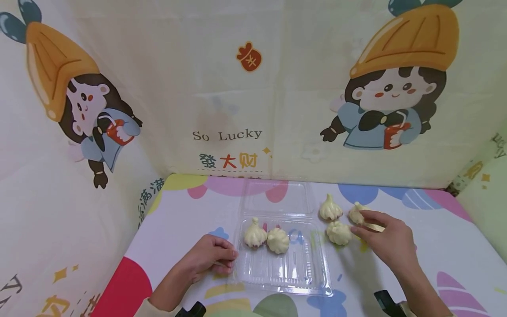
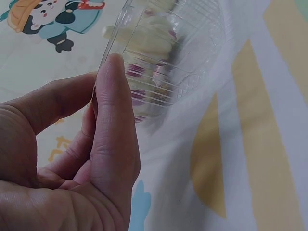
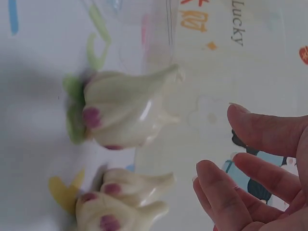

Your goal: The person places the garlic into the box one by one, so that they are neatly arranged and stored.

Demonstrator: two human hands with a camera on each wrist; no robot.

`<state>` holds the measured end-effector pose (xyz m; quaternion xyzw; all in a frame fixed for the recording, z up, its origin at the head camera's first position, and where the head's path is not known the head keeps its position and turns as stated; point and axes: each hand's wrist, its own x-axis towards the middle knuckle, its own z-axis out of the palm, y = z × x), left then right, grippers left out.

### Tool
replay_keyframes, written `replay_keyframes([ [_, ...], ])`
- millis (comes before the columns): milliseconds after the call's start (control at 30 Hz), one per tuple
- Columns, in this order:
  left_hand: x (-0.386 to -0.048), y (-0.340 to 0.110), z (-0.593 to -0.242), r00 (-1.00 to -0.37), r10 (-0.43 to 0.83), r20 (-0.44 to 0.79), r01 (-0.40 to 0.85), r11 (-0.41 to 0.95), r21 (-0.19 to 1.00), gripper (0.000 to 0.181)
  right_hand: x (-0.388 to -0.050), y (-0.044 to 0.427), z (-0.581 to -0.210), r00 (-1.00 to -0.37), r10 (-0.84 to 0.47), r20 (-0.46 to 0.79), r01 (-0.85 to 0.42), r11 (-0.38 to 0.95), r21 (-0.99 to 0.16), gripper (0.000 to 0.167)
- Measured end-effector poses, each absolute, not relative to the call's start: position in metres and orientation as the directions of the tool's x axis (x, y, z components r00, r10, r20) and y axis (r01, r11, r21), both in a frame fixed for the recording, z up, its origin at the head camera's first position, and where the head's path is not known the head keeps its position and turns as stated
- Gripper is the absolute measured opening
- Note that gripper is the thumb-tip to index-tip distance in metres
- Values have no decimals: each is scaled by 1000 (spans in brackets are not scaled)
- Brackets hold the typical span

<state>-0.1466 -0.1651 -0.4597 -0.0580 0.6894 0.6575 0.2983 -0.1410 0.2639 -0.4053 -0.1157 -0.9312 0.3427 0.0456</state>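
Note:
My left hand pinches the left rim of a clear plastic clamshell box between thumb and fingers; the left wrist view shows this grip on the box's edge up close. Inside the box, towards its back left, sit a garlic bulb and a second garlic bulb. My right hand hovers over several loose bulbs to the right of the box, thumb and fingers apart. In the right wrist view a gap separates that hand from the nearest bulb, and nothing is between its fingers.
The box's lid lies folded back towards the rear wall. Loose bulbs stand at the back right, among them one garlic bulb and another. A printed cloth covers the table; patterned curtains enclose it.

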Motion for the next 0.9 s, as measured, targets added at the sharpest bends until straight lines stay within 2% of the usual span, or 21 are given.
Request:
replay_keyframes([
  [400,-146,-165,-458,-811,314,-493,-477,132,869,13,-146,292,-409,-937,342,-73,314,731,-606,71],
  [567,-146,-165,-458,-809,310,-499,-481,139,866,14,-147,303,-413,-945,320,-59,299,781,-549,73],
  [767,-145,-166,-458,-813,306,-496,-475,146,868,15,-153,314,-423,-935,294,-200,355,790,-500,89],
  [900,-146,-165,-458,-812,312,-493,-473,142,869,16,-155,319,-432,-938,283,-201,346,802,-488,91],
])
